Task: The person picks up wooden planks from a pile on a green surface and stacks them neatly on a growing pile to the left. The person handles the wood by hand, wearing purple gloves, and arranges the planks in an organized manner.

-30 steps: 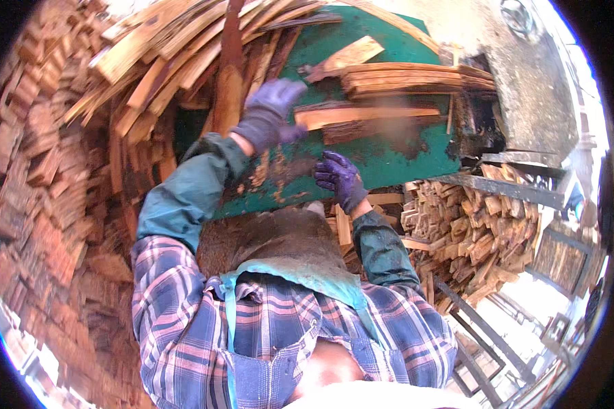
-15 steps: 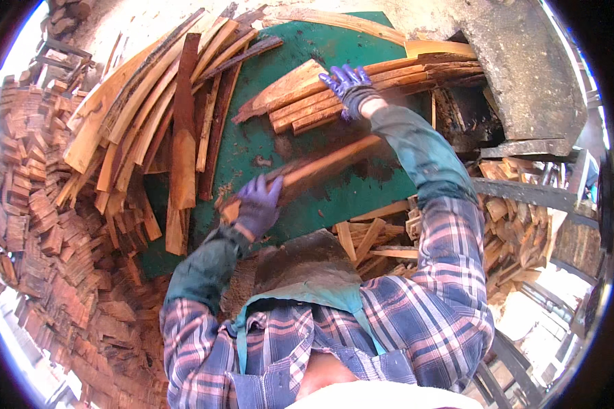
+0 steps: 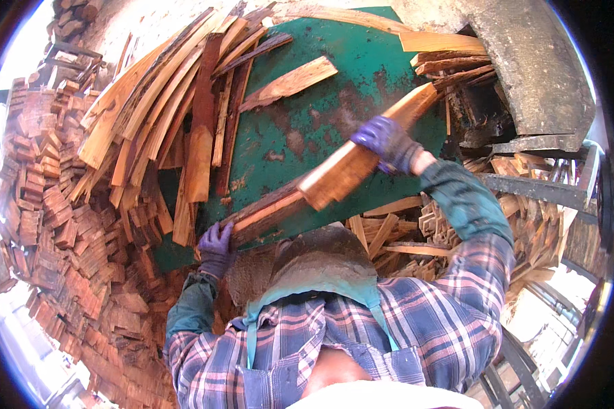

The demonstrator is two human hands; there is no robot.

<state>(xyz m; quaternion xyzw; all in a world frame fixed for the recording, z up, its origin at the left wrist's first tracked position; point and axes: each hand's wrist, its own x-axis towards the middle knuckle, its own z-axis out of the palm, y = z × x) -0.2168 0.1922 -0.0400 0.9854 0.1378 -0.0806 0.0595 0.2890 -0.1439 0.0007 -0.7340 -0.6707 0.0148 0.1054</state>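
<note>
Near the front edge of the green tabletop (image 3: 290, 119), my left hand (image 3: 215, 247), in a purple glove, is closed round the near-left end of a long wooden board (image 3: 266, 217) with a dark rough edge. My right hand (image 3: 387, 142), gloved the same way, grips several stacked wooden slats (image 3: 342, 178) from above. These slats slant from the middle of the table toward the far right, their near end by the upper end of the left hand's board. Whether the two touch is hard to make out. Beyond them, a short pointed wood piece (image 3: 290, 83) lies alone.
A fanned heap of long boards (image 3: 143, 102) covers the table's left side. Cut wood blocks (image 3: 65, 218) are piled beyond it. Other slats (image 3: 450, 61) lie at the far right edge, beside a grey slab (image 3: 532, 75). More split wood (image 3: 382, 235) sits below the table's right front.
My right hand has closed on the slats and drawn them nearer, leaving the pointed piece behind. My left hand has moved nearer and leftward with its board.
</note>
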